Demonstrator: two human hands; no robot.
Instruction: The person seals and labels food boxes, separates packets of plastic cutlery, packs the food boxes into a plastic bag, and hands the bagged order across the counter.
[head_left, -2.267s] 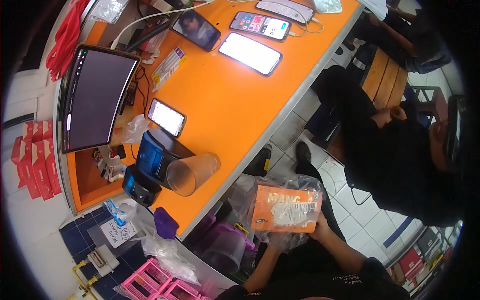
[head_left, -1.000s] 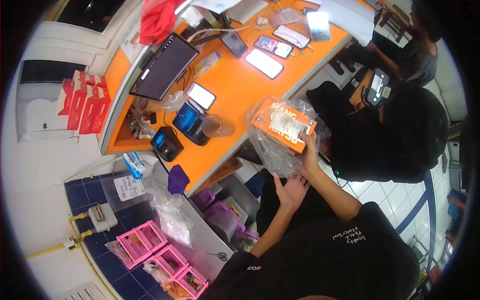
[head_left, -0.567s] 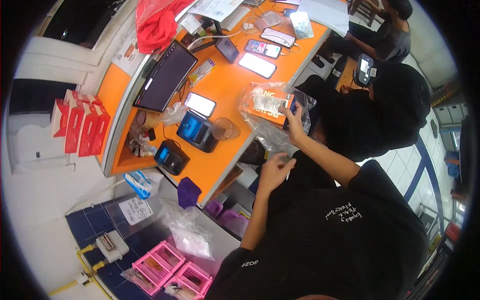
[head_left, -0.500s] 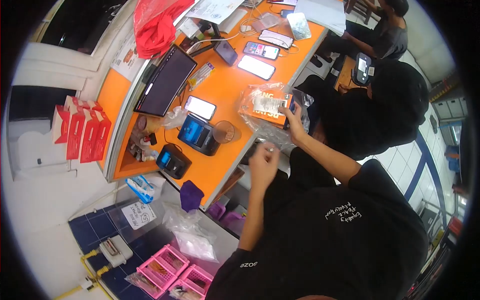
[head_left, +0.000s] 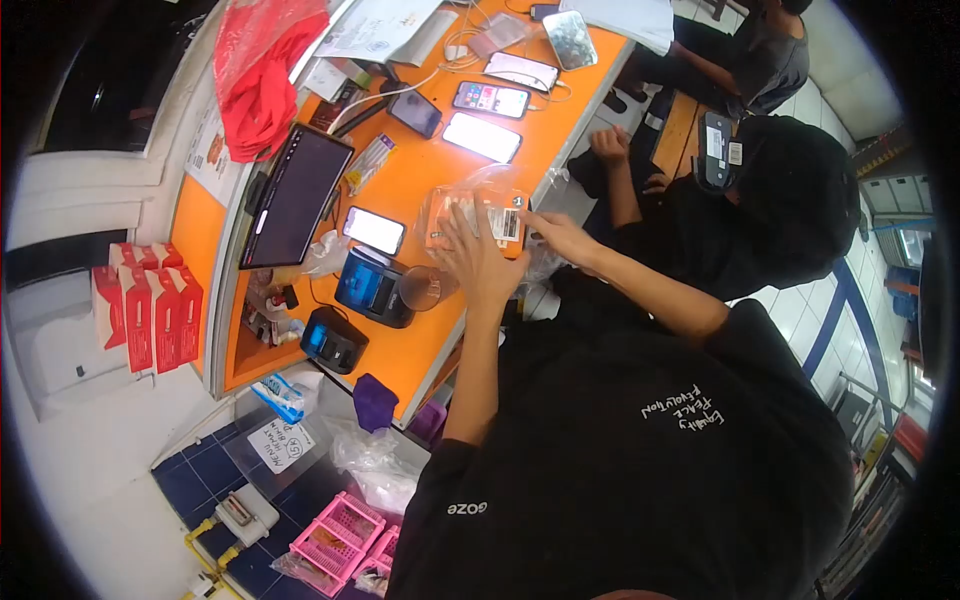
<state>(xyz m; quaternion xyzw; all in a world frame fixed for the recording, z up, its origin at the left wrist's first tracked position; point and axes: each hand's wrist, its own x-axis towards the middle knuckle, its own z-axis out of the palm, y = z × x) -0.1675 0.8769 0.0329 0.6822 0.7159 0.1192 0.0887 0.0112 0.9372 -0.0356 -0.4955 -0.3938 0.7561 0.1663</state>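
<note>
An orange box (head_left: 510,232) in a clear plastic bag rests on the orange counter (head_left: 425,345), near its front edge. Spread fingers of my left hand (head_left: 480,255) lie over the top of the box. At the box's right side is my right hand (head_left: 560,236), its fingertips on the edge and its thumb side hidden, so its grip is unclear. A clear plastic cup (head_left: 425,290) stands just below the box, beside a black and blue device (head_left: 375,287). Left of the box lies a lit phone (head_left: 374,231), and above it another with a white screen (head_left: 482,137).
A monitor (head_left: 297,197) stands at the left of the counter, near red boxes (head_left: 150,310). Several phones and cables lie at the back. A co-worker in black (head_left: 750,220) sits at the right, with another person (head_left: 760,65) beyond. Pink baskets (head_left: 338,540) are below.
The bagged box has moved left onto the counter. My left hand has risen from below the box to lie across it. The co-worker's hand now shows raised near the counter.
</note>
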